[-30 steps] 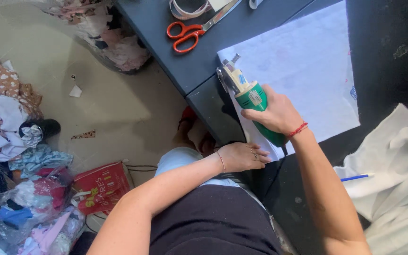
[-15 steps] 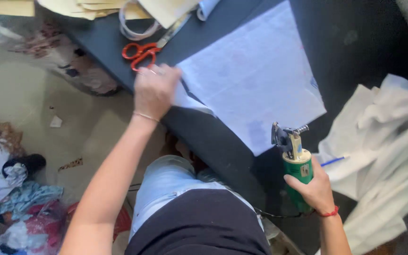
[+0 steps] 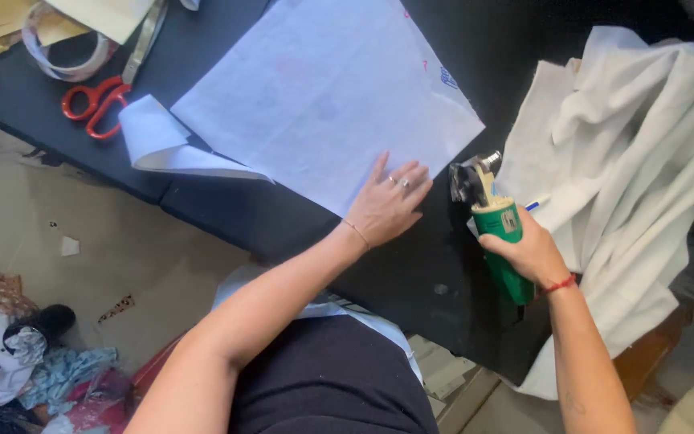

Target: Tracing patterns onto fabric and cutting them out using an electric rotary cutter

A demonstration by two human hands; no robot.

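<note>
Where scraps litter floor (image 3: pixel 122 241), dark table (image 3: pixel 226 213).

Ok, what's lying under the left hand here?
The left hand presses flat on the near corner of a white fabric sheet, which lies on the black table. Whatever lies beneath the sheet is covered.

1. Cutter (image 3: pixel 501 241): glossy green plastic body under the right hand's (image 3: pixel 533 255) fingers, bare shiny metal head beyond the fingertips.
2. Sheet (image 3: pixel 323 104) under the left hand's (image 3: pixel 385 207) fingers: thin white, matt, smooth; paper or cloth, can't tell.
3. Table (image 3: pixel 226 210): dark, matt.
4. Cloth (image 3: pixel 628 161) beyond the right fingers: white, matt, creased.
5. Scissors (image 3: pixel 94 100): glossy red plastic handles, metal blades.
</note>
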